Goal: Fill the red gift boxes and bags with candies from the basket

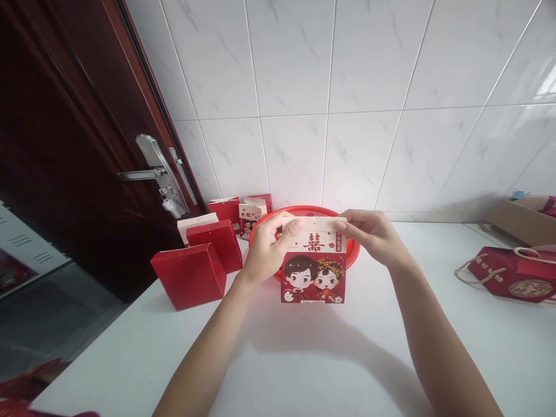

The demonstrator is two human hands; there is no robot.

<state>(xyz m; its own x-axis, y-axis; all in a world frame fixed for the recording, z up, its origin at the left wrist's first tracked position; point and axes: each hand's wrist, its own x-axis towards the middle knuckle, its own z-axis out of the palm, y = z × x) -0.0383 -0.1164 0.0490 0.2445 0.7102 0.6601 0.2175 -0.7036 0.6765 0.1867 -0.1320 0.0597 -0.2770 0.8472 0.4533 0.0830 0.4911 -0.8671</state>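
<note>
Between both hands a red and cream wedding gift box (313,278) with a cartoon couple on its front is held upright above the white table. My left hand (270,243) pinches its upper left edge, thumb over the cream top flap. At the upper right corner, the thumb and fingers of my right hand (371,234) are closed on the same flap. Behind the box sits a red plastic basket (354,255), partly hidden by the box and my hands; what lies in it can hardly be made out.
Several red boxes (189,278) stand at the left, with a smaller printed box (248,223) behind them. On the right lie a dark red box with rope handles (512,275) and a cardboard box (515,220). A tiled wall backs the table (278,359); a dark door (87,116) is at left.
</note>
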